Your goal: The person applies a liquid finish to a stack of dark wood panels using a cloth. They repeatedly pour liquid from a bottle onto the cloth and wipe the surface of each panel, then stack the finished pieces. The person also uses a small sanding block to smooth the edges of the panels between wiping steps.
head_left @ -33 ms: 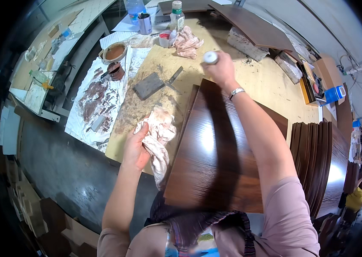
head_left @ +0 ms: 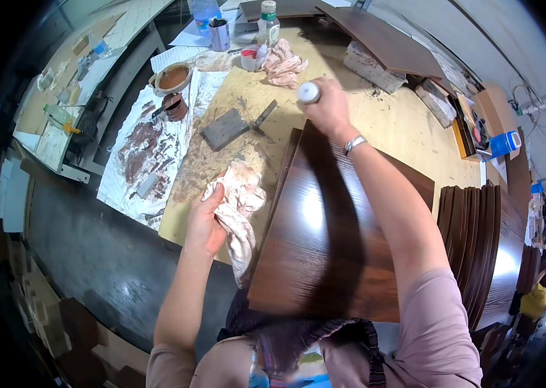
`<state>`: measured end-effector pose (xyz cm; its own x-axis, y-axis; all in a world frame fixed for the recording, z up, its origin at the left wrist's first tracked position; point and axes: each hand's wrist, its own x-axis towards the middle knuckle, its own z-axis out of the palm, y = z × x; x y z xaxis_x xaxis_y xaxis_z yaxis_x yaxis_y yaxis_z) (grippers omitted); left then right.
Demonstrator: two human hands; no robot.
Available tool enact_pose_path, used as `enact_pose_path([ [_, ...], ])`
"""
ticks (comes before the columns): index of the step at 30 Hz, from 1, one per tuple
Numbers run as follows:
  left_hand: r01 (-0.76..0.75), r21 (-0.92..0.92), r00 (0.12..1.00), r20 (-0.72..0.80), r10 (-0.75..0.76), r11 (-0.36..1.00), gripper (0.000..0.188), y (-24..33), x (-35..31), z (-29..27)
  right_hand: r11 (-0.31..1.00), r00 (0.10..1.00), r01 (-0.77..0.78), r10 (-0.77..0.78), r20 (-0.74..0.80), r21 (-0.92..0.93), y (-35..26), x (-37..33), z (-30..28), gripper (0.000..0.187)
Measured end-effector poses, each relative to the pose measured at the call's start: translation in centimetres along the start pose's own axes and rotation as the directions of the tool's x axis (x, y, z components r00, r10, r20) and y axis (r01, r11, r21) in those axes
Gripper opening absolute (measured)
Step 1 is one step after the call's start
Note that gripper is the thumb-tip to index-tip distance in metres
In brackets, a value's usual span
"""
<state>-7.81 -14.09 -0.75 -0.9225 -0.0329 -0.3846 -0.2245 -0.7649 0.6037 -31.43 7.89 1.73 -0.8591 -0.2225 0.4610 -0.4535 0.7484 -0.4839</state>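
My left hand [head_left: 207,216] is closed on a crumpled, stained whitish rag [head_left: 237,194], which hangs down beside the dark brown wood panel [head_left: 286,258]. The panel lies on the table in front of me, glossy, with my right arm's shadow across it. Above the panel's far edge, my right hand [head_left: 330,111] is wrapped around an object with a white round end [head_left: 308,92]. The rest of that object is hidden by my fingers. Left of the panel lie a flat grey block [head_left: 224,129] and a dark scraper-like tool [head_left: 264,115].
A stained white cloth [head_left: 134,145] bears a brown-filled bowl [head_left: 173,79] and a brown-smeared cup [head_left: 174,108]. Farther back are a can [head_left: 219,35], a bottle [head_left: 268,24] and a pink rag [head_left: 284,63]. Several brown panels [head_left: 470,226] stand at right; a larger board [head_left: 383,39] rests on blocks behind.
My right hand has shifted slightly left with the white-ended object. My left hand and the rag stay in place.
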Motion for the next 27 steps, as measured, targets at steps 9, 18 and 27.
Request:
enact_pose_path([
  [9,0.008,-0.152,1.0,0.024,-0.005,0.988,0.031,-0.8,2.0,0.1,0.615,0.598,0.769,-0.594,0.538,-0.176,-10.2,-3.8,-1.4,0.009],
  [18,-0.019,-0.187,1.0,0.018,0.022,0.982,0.031,-1.6,1.2,0.7,0.516,0.569,0.817,-0.654,0.499,-0.256,-10.0,-4.8,-1.8,0.009],
  [27,-0.132,-0.097,0.991,0.013,0.134,0.986,0.036,0.6,-4.2,1.4,0.984,0.983,0.176,-0.176,0.055,-0.007,-5.2,0.2,-0.8,0.03],
])
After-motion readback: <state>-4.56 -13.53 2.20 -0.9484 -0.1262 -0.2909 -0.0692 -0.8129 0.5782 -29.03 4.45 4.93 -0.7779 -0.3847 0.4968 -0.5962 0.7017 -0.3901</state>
